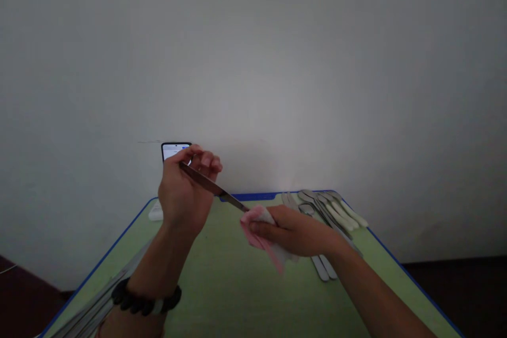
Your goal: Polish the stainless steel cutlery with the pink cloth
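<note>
Table knife (212, 187), one: aslant above green tabletop (222, 280), between the hands. Right hand (293, 229): closed on pink-and-white cloth (256, 216) at knife's right end. Left hand (182, 198): loosely curled at left end; grip unclear. Step: apparently wiping; next stroke calls for steady support.

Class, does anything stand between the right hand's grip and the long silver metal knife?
Yes: a crumpled pink-and-white cloth lies between the right hand and the long silver metal knife, at its lower end. Nothing visible separates the left hand from the upper end.
</note>
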### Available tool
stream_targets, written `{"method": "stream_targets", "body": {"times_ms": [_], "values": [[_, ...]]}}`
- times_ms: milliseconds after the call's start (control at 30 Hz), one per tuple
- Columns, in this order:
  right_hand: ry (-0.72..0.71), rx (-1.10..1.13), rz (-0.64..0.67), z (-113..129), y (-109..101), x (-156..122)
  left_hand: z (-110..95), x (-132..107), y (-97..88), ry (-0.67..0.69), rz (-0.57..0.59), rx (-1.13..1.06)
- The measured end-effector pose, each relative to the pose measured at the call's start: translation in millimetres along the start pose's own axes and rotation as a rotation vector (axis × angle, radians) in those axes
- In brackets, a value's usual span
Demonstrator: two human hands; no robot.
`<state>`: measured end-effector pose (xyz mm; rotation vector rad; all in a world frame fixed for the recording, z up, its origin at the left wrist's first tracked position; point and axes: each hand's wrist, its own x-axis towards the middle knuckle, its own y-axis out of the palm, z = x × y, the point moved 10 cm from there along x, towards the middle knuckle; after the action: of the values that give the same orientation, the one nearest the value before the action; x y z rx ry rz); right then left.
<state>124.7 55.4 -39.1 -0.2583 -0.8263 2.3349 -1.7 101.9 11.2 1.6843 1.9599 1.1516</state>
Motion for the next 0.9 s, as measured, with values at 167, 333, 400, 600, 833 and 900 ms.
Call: {"method": "stream_targets", "body": {"times_ms": [167,333,400,600,833,900], "values": [[-0.048,0.008,-0.156,6.1,-11.8,-1.5,12.9,-5.1,4.1,0.176,0.089,0.514],[-0.002,0.046,-0.371,-3.3,-36.8,-8.4,35.9,-11.7,16.4,0.197,0.264,0.83],[0.04,0.145,-0.575,-15.0,-57.2,-15.7,40.9,-10.0,13.2,0.135,0.295,0.81],[-0.017,0.678,-0.959,-48.5,-76.3,-27.8,86.4,-39.1,10.8,-0.366,0.801,1.046],[-0.056,0.969,-1.057,-58.4,-69.6,-27.4,116.8,-101.0,34.3,-0.582,1.277,1.056],[-0.076,1.049,-1.089,-58.6,-75.3,-31.5,118.5,-98.6,34.6,-0.581,1.25,1.065]]}}
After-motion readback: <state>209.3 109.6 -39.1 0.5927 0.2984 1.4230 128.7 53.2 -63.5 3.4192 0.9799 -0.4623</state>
